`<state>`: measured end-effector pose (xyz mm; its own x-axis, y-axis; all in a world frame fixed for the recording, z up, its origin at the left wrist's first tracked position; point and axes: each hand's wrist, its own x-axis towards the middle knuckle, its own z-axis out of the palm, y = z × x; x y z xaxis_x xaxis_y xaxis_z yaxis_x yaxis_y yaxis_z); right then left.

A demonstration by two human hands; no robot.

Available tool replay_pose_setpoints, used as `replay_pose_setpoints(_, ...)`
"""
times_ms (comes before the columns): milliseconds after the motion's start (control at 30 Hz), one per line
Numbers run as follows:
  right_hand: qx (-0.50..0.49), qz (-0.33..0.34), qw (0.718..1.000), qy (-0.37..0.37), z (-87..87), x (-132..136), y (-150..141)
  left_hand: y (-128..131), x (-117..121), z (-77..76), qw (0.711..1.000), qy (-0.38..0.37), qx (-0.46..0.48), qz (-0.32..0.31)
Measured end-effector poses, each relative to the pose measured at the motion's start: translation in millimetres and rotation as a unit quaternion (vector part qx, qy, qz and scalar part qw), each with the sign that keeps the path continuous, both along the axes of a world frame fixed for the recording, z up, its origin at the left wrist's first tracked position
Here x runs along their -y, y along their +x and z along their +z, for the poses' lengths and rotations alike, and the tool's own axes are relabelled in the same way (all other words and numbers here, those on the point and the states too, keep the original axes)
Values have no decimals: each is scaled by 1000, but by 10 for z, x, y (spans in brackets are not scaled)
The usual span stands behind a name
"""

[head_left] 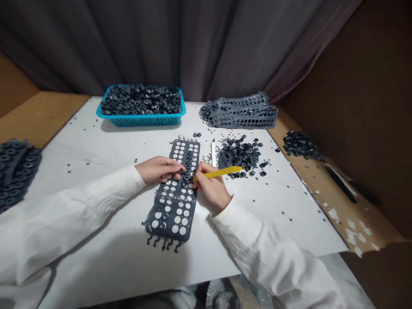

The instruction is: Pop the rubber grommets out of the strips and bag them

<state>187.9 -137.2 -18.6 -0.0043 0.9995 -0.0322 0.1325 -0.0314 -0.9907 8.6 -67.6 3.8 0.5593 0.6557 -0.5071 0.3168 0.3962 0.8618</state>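
Note:
A long dark grey moulded rubber sheet (175, 201) lies on the white tabletop, with rows of round holes and several raised black rings on it. My left hand (159, 169) rests over its left edge, fingers bent together at one of the small black rings (186, 178). From the other side, my right hand (210, 184) grips a slim yellow utility knife (222, 172) like a pen. Its working end points down at the sheet by the rings, hidden by my fingers. Beyond my right hand is a pile of small black rubber pieces (240, 152).
A blue basket (141, 121) full of black rings stands at the back. Perforated sheets (240, 112) are stacked at back right. A white utility knife (213, 152) lies near the pile. More ringed sheets (16, 171) sit at left; black pieces (301, 143) and paper scraps (333, 213) lie at right.

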Motion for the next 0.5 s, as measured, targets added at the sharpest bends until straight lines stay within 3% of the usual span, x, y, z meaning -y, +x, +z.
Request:
replay_pose_setpoints(167, 20, -4, 1000, 10, 27, -3, -26, 48, -4, 23, 999, -46, 6, 14)
replay_pose_setpoints(333, 19, -1, 1000, 3, 24, -25, -36, 116, 35, 67, 999, -16, -20, 28)
replay_pose_setpoints(433, 25, 7, 1000, 0, 35, -37, -38, 137, 32, 59, 995, 80, -56, 7)
replay_pose_setpoints(500, 31, 11, 999, 2, 45, -40, -37, 142, 15, 38, 970, 219, -99, -44)
